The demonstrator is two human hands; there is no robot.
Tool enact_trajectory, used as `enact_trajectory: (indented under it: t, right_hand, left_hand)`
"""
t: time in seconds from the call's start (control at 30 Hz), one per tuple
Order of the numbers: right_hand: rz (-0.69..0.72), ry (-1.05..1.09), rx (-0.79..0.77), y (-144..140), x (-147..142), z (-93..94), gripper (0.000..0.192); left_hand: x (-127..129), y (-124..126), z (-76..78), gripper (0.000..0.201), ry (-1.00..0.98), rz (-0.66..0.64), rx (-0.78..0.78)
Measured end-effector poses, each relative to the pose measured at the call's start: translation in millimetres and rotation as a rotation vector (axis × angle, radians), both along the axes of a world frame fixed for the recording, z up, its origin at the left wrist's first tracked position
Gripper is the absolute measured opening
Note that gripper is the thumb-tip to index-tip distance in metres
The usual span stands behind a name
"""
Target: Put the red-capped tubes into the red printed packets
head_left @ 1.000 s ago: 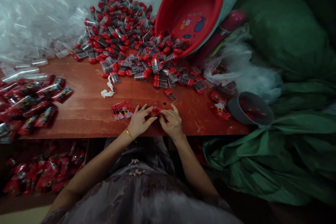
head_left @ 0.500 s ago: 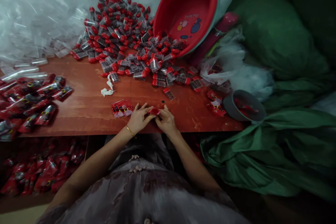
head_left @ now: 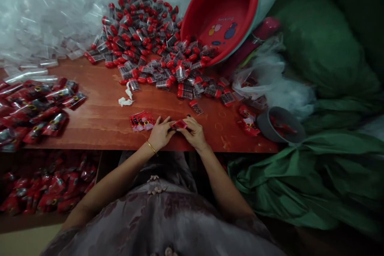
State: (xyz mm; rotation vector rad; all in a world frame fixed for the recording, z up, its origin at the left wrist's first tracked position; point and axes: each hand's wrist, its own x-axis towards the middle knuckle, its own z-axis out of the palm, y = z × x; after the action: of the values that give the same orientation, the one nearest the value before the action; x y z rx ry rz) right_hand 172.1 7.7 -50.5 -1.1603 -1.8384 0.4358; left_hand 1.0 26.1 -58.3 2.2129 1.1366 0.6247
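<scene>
Fingers (head_left: 171, 127) of left hand (head_left: 160, 134) and right hand (head_left: 195, 131) pinch small red packet (head_left: 179, 124) from both ends, just above near edge of table (head_left: 102, 122). Flat red sachets (head_left: 141, 121) lie just left of left hand. Pile of red-capped clear tubes (head_left: 150, 44) further back, spilling from tilted red basin (head_left: 223, 12). Grey cup (head_left: 280, 125) at right.

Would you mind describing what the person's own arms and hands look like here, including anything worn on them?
Both forearms are bare, with no sleeves reaching them and no gloves on either hand. The left hand has a thin gold-coloured bangle around its wrist. The right hand shows no ring, watch or bracelet. No markings show on either arm. The garment below is a greyish patterned fabric.
</scene>
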Motion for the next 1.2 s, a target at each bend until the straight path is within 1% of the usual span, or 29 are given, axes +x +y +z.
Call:
enact_trajectory:
  t: [0.17,0.2,0.27,0.33,0.43,0.47,0.53,0.63,0.7,0.73,0.77,0.83,0.9,1.0,1.1,1.2]
  right_hand:
    - [-0.018,-0.151,-0.009,-2.3,-0.4,-10.4,0.024]
    - [-0.025,-0.163,-0.007,-2.9,-0.5,-10.6,0.026]
    - [-0.032,-0.144,-0.002,-3.4,-1.1,-8.9,0.036]
    - [-0.008,-0.135,0.003,-2.7,-2.0,-5.5,0.041]
    - [0.061,-0.175,-0.011,1.0,-3.6,-1.9,0.028]
    - [0.053,-0.172,-0.017,2.9,-4.0,-1.8,0.025]
    - [-0.012,-0.126,-0.015,7.4,-4.0,-3.2,0.024]
    - [-0.086,-0.061,0.006,14.1,-1.9,-7.6,0.025]
    - [-0.059,-0.057,-0.007,16.7,0.3,-11.1,0.026]
    - [-0.04,-0.06,-0.017,17.2,1.1,-13.0,0.028]
    - [-0.028,-0.064,-0.024,17.2,1.7,-14.9,0.029]
    - [-0.027,-0.071,-0.022,16.0,1.9,-18.8,0.033]
    - [-0.053,-0.09,-0.005,13.4,0.8,-22.0,0.034]
    - [-0.126,-0.134,0.018,7.2,-1.6,-24.3,0.028]
    - [-0.195,-0.107,0.029,-0.7,-2.3,-23.6,0.02]
    - [-0.227,-0.086,0.061,-7.1,-1.1,-20.6,0.019]
  left_hand:
    - [-0.1,-0.4,-0.9,0.039,0.055,-0.002,0.032]
    - [-0.4,-0.3,-0.3,0.041,0.071,-0.011,0.04]
    - [-0.9,0.2,1.1,0.044,0.103,-0.031,0.053]
    - [-1.2,0.8,2.0,0.046,0.129,-0.038,0.062]
    - [-1.1,1.4,1.6,0.046,0.131,-0.033,0.058]
    - [-1.0,1.3,0.8,0.044,0.119,-0.026,0.056]
    - [-0.7,0.6,-1.1,0.043,0.073,0.007,0.053]
    - [-0.3,-0.8,-2.2,0.051,-0.081,0.071,0.002]
    - [0.4,-1.2,0.0,0.054,-0.233,0.069,-0.07]
    - [1.1,-1.0,2.0,0.052,-0.303,0.059,-0.1]
    - [1.9,-0.6,4.3,0.049,-0.356,0.046,-0.117]
    - [3.9,1.4,9.3,0.041,-0.401,0.031,-0.121]
    - [5.4,4.5,13.6,0.035,-0.376,0.026,-0.104]
    - [5.1,10.2,17.9,0.026,-0.286,0.021,-0.067]
    - [2.6,14.9,20.3,0.023,-0.211,0.018,-0.039]
    - [1.2,17.1,21.5,0.021,-0.172,0.014,-0.022]
